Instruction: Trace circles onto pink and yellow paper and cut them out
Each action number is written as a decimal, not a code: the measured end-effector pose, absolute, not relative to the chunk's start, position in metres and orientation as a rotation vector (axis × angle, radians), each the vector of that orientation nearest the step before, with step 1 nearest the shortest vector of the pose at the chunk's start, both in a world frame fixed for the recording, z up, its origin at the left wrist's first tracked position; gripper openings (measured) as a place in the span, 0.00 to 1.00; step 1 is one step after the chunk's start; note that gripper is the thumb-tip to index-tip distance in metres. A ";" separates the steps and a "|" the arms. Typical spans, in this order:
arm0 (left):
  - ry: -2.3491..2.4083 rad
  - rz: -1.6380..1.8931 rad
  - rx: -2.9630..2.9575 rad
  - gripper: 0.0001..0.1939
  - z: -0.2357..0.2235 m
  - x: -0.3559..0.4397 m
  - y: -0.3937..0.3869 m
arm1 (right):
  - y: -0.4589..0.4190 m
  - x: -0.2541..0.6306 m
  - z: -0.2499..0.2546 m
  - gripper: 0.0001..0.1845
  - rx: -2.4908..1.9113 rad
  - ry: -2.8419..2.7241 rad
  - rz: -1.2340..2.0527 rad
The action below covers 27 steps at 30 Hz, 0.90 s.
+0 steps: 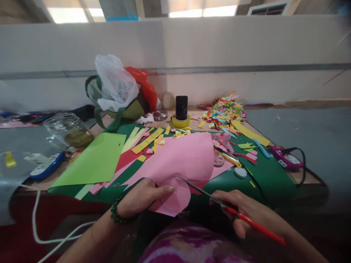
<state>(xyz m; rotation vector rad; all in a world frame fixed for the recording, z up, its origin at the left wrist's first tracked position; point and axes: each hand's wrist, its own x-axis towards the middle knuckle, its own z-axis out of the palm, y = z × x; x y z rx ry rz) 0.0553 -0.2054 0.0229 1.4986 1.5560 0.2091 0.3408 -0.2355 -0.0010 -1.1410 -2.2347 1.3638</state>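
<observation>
My left hand [142,199] pinches the near edge of a pink paper sheet [186,157], thumb on top beside a pencilled circle [175,195]. My right hand [246,212] is closed around red-handled scissors [219,202], whose blades reach left into the pink sheet along the circle's upper edge. The sheet curls up off a green cutting mat [263,175]. A dark bead bracelet [117,215] sits on my left wrist.
Lime green paper [95,160], yellow strips [148,140] and a scrap pile [223,109] lie on the mat. A yellow tape roll with a black cylinder [181,113], plastic bags [117,87], a glass jar [68,129], a purple device [286,159] and a white cable [35,219] surround it.
</observation>
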 end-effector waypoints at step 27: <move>1.533 -0.031 1.642 0.31 0.039 0.057 -0.198 | -0.232 0.344 -0.001 0.46 -1.186 -2.372 1.342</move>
